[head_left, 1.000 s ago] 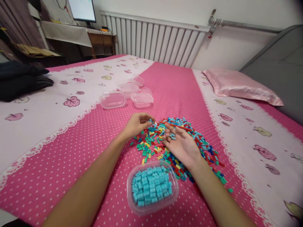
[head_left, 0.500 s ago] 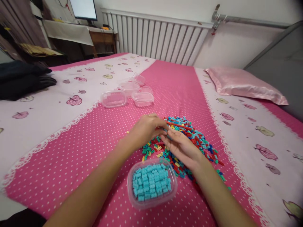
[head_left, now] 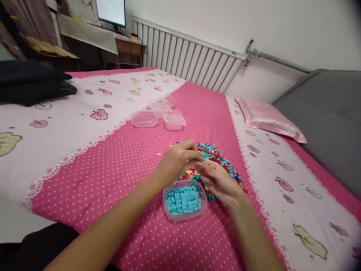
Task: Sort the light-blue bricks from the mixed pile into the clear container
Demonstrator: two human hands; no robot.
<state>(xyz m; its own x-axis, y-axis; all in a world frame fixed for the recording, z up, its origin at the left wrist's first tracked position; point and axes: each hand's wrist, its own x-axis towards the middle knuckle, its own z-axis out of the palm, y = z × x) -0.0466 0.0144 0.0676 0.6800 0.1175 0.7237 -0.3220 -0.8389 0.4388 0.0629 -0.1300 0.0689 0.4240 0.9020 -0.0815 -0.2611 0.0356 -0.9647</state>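
My left hand (head_left: 183,156) and my right hand (head_left: 220,180) meet fingertip to fingertip over a pile of small toy building bricks (head_left: 225,163). The left fingers are pinched together, pointing right. My right hand is turned partly palm up, its fingers curled against the left ones. Whatever lies between the fingertips is too small and covered to make out. Just below the hands stands a clear plastic tub (head_left: 185,218) packed with light blue bricks (head_left: 183,200). A long red stick-like piece (head_left: 209,152) lies across the back of the pile.
Several clear plastic tubs (head_left: 144,118) stand farther back on the pink dotted bedspread (head_left: 113,169). A pink pillow (head_left: 270,120) lies at the right, by a grey headboard (head_left: 324,113). Dark folded clothing (head_left: 31,82) is at the left. Behind the bed are a radiator (head_left: 180,56) and a monitor (head_left: 111,13).
The camera view has tilted and shifted, so the bed and tubs appear moved. My hands stay joined over the brick pile, with the fingers still together.
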